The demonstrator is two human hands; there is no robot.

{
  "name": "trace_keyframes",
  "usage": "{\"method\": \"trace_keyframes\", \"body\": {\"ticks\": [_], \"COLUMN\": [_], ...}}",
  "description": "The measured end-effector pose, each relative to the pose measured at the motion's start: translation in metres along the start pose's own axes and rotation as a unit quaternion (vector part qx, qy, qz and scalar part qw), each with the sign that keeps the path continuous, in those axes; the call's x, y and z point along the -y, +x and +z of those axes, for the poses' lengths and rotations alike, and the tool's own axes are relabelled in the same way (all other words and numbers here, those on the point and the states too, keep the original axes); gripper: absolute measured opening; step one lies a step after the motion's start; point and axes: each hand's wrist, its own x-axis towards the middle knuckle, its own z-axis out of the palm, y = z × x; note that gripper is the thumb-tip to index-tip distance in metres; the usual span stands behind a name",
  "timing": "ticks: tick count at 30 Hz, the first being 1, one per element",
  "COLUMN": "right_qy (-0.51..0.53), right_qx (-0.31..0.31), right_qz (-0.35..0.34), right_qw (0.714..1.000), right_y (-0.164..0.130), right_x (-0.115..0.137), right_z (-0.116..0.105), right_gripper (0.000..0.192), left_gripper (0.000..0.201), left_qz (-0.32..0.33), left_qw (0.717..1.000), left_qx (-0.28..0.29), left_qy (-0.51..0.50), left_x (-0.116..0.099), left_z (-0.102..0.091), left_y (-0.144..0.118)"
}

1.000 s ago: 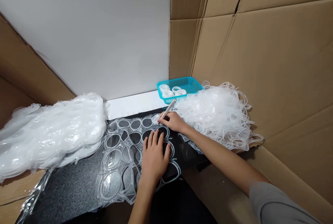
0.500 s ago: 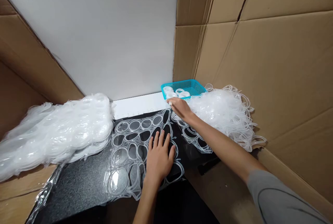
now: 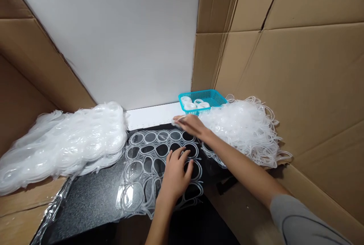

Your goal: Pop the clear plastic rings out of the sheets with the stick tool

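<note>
A clear plastic sheet of joined oval rings (image 3: 148,161) lies flat on a black speckled surface (image 3: 85,203). My left hand (image 3: 176,175) presses down on the sheet's right half, fingers spread. My right hand (image 3: 189,123) hovers over the sheet's far right corner, blurred, pinching a thin pale stick and what looks like a small clear piece. Just beyond it stands a turquoise basket (image 3: 212,96) with a few white rings inside.
A heap of clear plastic sheets (image 3: 62,142) lies at the left. A tangle of clear ring scrap (image 3: 244,127) sits at the right. Cardboard walls (image 3: 298,85) close in the right and left sides; a white wall (image 3: 113,40) stands behind.
My right hand went from the sheet's top edge out to the basket and has come back toward the sheet's far right corner. My left hand stayed pressed on the sheet.
</note>
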Motion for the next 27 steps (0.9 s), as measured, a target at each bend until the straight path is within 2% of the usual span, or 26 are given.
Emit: {"method": "trace_keyframes", "body": {"ticks": [3, 6, 9, 13, 20, 22, 25, 27], "right_qy": [0.035, 0.127, 0.205, 0.252, 0.192, 0.154, 0.058, -0.019], "right_qx": [0.037, 0.003, -0.003, 0.003, -0.013, -0.012, 0.023, 0.04], "right_qz": [0.019, 0.093, 0.141, 0.155, 0.102, 0.044, -0.059, -0.076], "right_qw": [0.999, 0.988, 0.969, 0.955, 0.976, 0.987, 0.996, 0.996], "right_y": [-0.022, -0.034, -0.038, -0.04, -0.045, -0.047, -0.049, -0.045], "right_x": [0.014, 0.018, 0.015, 0.01, 0.012, 0.014, 0.017, 0.015], "right_z": [0.022, 0.037, 0.041, 0.04, 0.043, 0.045, 0.049, 0.047], "right_gripper": [0.016, 0.011, 0.013, 0.017, 0.013, 0.011, 0.018, 0.023], "left_gripper": [0.042, 0.051, 0.052, 0.051, 0.053, 0.053, 0.053, 0.052], "left_qz": [-0.022, -0.061, -0.073, -0.066, -0.068, -0.064, -0.062, -0.063], "left_qw": [0.997, 0.992, 0.988, 0.985, 0.985, 0.984, 0.983, 0.983], "left_qx": [-0.023, -0.015, -0.005, -0.017, -0.011, -0.008, 0.002, 0.006], "left_qy": [0.066, 0.111, 0.138, 0.156, 0.161, 0.163, 0.171, 0.174], "left_x": [0.006, 0.017, 0.027, 0.031, 0.028, 0.028, 0.028, 0.027], "left_z": [-0.002, 0.001, 0.006, 0.008, 0.007, 0.007, 0.007, 0.006], "left_y": [-0.001, -0.003, -0.008, -0.013, -0.014, -0.014, -0.014, -0.013]}}
